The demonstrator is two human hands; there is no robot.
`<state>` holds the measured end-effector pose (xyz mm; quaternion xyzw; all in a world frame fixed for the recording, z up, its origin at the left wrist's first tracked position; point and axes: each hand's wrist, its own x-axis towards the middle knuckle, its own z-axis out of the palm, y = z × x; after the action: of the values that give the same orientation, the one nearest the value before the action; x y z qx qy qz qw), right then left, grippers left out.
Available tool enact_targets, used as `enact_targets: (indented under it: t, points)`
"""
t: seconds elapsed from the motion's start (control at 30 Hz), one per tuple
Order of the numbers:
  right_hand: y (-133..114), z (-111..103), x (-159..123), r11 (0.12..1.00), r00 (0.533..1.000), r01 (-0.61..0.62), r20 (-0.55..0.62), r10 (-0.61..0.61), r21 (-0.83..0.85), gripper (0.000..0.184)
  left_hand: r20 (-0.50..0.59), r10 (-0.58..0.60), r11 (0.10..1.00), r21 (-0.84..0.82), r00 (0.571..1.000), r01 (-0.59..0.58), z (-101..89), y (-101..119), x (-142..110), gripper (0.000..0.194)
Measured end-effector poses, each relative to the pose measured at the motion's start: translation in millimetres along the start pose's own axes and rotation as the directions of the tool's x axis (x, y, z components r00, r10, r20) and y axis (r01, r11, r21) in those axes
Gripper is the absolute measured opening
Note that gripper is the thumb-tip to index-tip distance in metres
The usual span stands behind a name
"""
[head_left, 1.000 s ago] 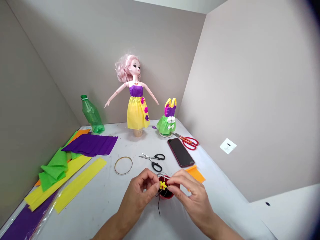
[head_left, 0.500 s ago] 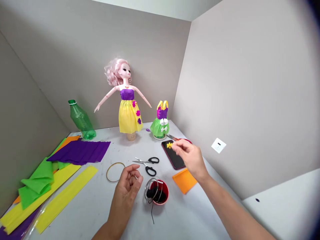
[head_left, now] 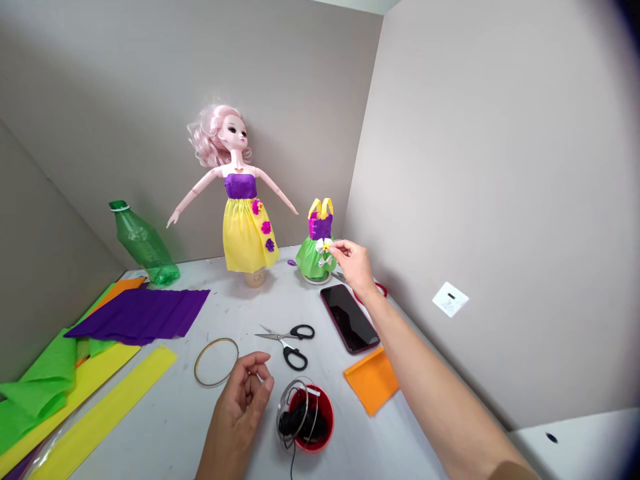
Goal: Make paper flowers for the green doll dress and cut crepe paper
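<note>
My right hand (head_left: 353,264) reaches to the back of the table and pinches a tiny yellow paper flower (head_left: 326,246) against the white bow on a small green and purple paper dress (head_left: 316,250). My left hand (head_left: 243,393) hovers near the front with loosely curled fingers and nothing visible in them, just left of a red cup (head_left: 310,419) holding black cord and wire. A pink-haired doll (head_left: 235,193) in a purple and yellow paper dress stands to the left of the small dress.
Black-handled scissors (head_left: 289,341), a dark phone (head_left: 349,317), an orange paper piece (head_left: 372,380) and a wire ring (head_left: 216,361) lie mid-table. Red scissors (head_left: 381,289) hide partly behind my wrist. A green bottle (head_left: 141,245) and purple, yellow, green crepe sheets (head_left: 140,315) lie at left. Walls enclose the table.
My right hand lifted the yellow flower away from the red cup and carried it back to the small green dress. My left hand let go and stayed beside the cup.
</note>
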<state>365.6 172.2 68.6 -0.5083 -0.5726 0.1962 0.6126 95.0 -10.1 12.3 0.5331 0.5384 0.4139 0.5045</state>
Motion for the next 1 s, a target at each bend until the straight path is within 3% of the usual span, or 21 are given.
enact_targets:
  t: [0.33, 0.83, 1.0]
  points:
    - [14.8, 6.1, 5.2, 1.000, 0.999, -0.010, -0.051, 0.009, -0.021, 0.024, -0.048, -0.034, 0.999, -0.009, 0.998, 0.033, 4.0, -0.6, -2.6, 0.044]
    - [20.4, 8.8, 6.3, 0.999, 0.996, -0.037, -0.085, 0.035, -0.028, 0.023, 0.030, -0.038, 0.999, 0.037, 0.999, 0.037, -1.9, -7.5, 2.0, 0.044]
    - [20.5, 8.4, 6.9, 0.999, 0.997, -0.037, -0.073, 0.035, -0.017, 0.025, -0.029, 0.033, 0.997, 0.069, 0.999, -0.031, -2.0, 15.5, 12.1, 0.036]
